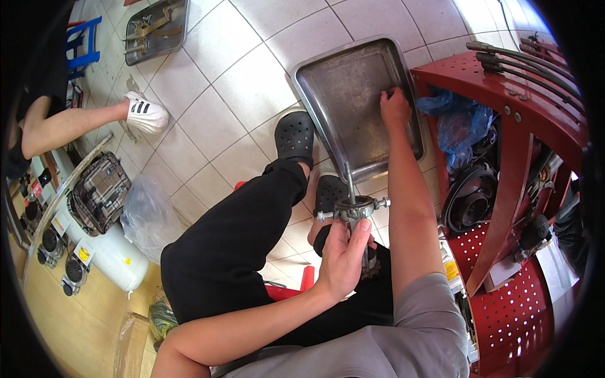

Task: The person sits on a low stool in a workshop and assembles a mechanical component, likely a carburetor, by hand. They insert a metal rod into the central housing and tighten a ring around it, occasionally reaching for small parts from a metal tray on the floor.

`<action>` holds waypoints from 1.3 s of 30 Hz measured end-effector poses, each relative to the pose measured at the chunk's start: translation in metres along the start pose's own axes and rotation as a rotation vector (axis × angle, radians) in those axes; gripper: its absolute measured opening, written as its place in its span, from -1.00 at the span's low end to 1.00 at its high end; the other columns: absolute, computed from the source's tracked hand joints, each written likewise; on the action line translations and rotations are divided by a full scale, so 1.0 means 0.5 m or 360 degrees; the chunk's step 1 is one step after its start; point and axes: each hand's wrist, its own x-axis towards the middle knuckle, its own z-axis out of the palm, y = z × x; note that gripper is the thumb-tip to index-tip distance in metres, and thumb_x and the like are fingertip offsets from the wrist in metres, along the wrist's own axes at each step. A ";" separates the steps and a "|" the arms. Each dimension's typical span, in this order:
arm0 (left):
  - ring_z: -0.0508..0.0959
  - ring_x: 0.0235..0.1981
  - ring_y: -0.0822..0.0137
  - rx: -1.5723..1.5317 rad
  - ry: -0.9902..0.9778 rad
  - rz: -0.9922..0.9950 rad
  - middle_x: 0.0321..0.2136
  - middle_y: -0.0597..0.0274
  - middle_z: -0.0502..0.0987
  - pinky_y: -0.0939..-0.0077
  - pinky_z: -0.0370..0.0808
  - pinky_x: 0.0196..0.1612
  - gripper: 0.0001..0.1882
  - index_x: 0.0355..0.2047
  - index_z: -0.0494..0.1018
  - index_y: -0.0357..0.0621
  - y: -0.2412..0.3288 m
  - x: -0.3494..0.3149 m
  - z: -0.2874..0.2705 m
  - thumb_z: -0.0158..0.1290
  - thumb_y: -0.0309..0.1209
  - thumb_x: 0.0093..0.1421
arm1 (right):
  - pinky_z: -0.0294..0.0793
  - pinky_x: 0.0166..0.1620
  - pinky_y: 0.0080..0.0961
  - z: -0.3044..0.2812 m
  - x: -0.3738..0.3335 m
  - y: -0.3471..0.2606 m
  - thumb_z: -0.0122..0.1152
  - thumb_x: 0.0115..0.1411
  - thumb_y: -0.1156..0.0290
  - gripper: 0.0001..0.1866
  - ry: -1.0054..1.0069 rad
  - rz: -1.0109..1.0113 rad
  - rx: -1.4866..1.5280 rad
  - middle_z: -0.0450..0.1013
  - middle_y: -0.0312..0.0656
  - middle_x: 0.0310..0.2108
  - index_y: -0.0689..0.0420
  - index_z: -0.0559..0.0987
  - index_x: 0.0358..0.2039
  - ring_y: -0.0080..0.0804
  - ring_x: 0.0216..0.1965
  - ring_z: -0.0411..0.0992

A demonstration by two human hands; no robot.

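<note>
My left hand (pixel 342 263) is wrapped round a dark, greasy metal part (pixel 355 209) above my lap. This part has a ring-like clamp at its top, with a bolt sticking out on either side. A thin metal rod (pixel 350 179) rises from it toward the tray; whether the two are joined I cannot tell. My right arm is stretched forward, and my right hand (pixel 396 108) is over the right side of a worn metal tray (pixel 343 94) on the floor. Its fingers are curled together, and whatever they may hold is too small to make out.
Right of the tray stands a red perforated metal rack (pixel 504 302) with cables (pixel 526 63), a blue plastic bag (pixel 463 120) and dark round parts. A smaller tray (pixel 157 31) with metal pieces lies far left. Another person's leg (pixel 75 129) reaches in near a white tank (pixel 113 255).
</note>
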 end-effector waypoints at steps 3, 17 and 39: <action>0.48 -0.34 0.40 0.0001 -0.0005 0.0014 -0.38 0.20 0.41 0.50 0.44 -0.18 -0.63 -0.13 0.26 -0.22 0.004 0.001 0.003 -0.17 -0.12 0.38 | 0.46 -0.09 -0.14 -0.001 -0.001 -0.003 0.19 0.13 0.13 -0.66 -0.0019 0.0054 0.0093 0.54 -0.02 -0.20 0.07 0.53 -0.17 -0.01 -0.11 0.50; 0.47 -0.33 0.39 -0.0002 -0.0019 0.0005 -0.37 0.19 0.40 0.49 0.44 -0.17 -0.62 -0.11 0.25 -0.24 0.011 0.002 0.007 -0.18 -0.12 0.39 | 0.42 -0.11 -0.12 0.011 0.011 0.030 0.21 0.15 0.17 -0.71 -0.0096 -0.0105 0.0131 0.55 -0.07 -0.24 0.06 0.50 -0.21 -0.04 -0.14 0.49; 0.47 -0.33 0.39 -0.0011 -0.0051 0.0025 -0.37 0.19 0.42 0.49 0.44 -0.18 -0.62 -0.09 0.26 -0.24 0.008 -0.002 0.011 -0.17 -0.12 0.38 | 0.36 -0.10 -0.13 0.013 -0.024 0.031 0.23 0.08 0.14 -0.61 0.0130 -0.0335 -0.0009 0.55 -0.10 -0.19 0.04 0.47 -0.13 -0.09 -0.16 0.51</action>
